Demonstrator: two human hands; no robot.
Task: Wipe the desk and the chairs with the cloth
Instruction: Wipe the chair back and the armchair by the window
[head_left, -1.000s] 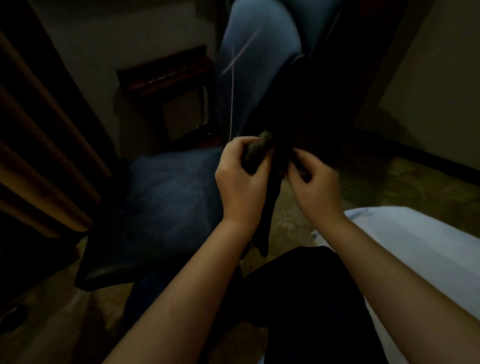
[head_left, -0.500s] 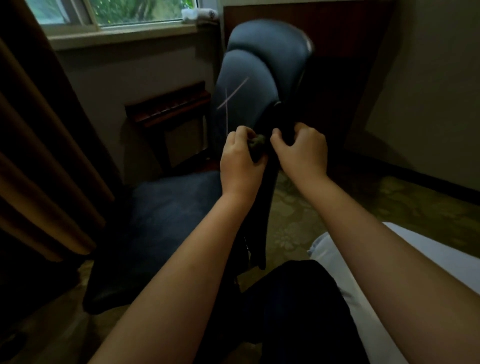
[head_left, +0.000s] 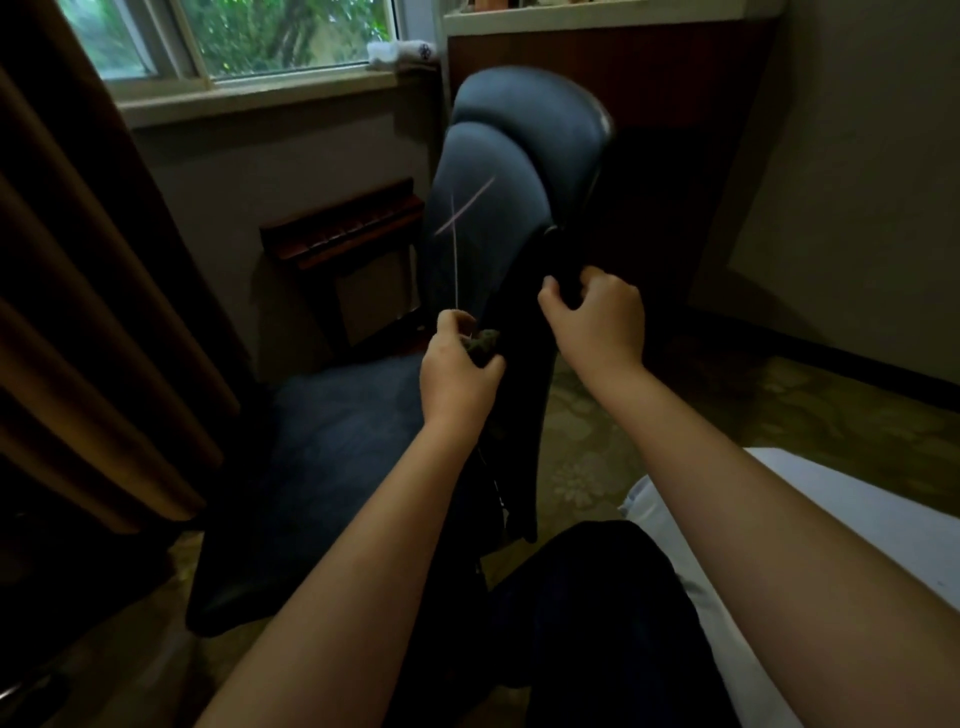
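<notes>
Plainly, the left hand (head_left: 460, 376) pinches the bunched cloth (head_left: 484, 343) against the armrest (head_left: 522, 426) of the chair (head_left: 509, 171). The armrest runs steeply up and down. The right hand (head_left: 597, 325) grips it higher up, so I'd judge the cloth's free run lies downward.

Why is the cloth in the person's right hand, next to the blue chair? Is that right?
No. The head view shows the cloth bunched in the left hand, next to the blue chair. The right hand grips the chair's black armrest.
</notes>
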